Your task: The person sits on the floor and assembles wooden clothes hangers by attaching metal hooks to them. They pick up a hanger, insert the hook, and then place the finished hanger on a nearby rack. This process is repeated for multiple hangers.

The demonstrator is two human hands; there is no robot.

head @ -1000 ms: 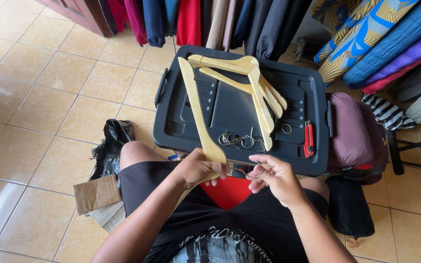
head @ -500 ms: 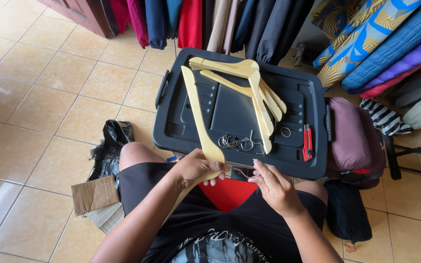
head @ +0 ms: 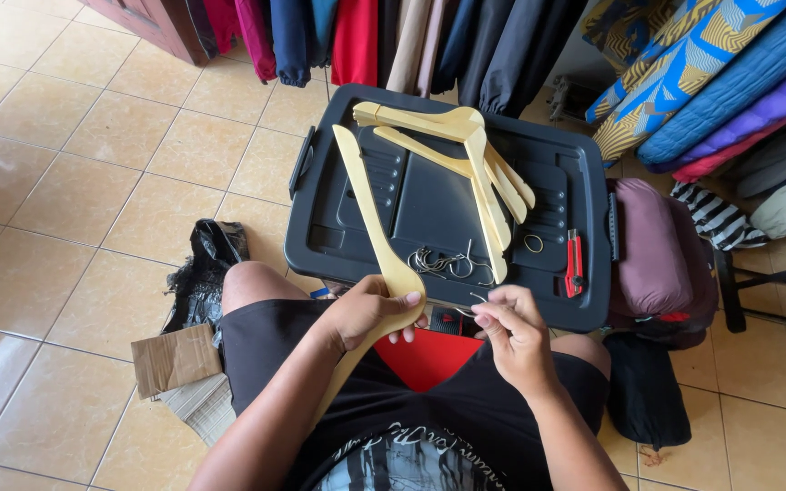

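Note:
My left hand [head: 367, 314] grips the middle of a pale wooden hanger [head: 370, 214], whose upper arm lies slanted across a dark plastic bin lid [head: 429, 200] in front of my knees. My right hand [head: 509, 325] pinches a thin metal hook [head: 477, 300] right beside the hanger's centre, fingers closed on it. A small heap of loose metal hooks [head: 443, 264] sits on the lid just above my hands. Several more wooden hangers [head: 475, 164] are stacked on the lid's far right part.
A red utility knife [head: 574, 262] and a small ring [head: 533, 243] lie on the lid's right side. Hanging clothes [head: 357, 36] line the back, folded fabrics [head: 720, 82] at upper right, a purple bag [head: 649, 245] right, cardboard [head: 173, 359] and black plastic [head: 204, 268] left.
My right hand has drawn slightly closer to the left hand and the hanger's centre. The hanger and lid stay where they were.

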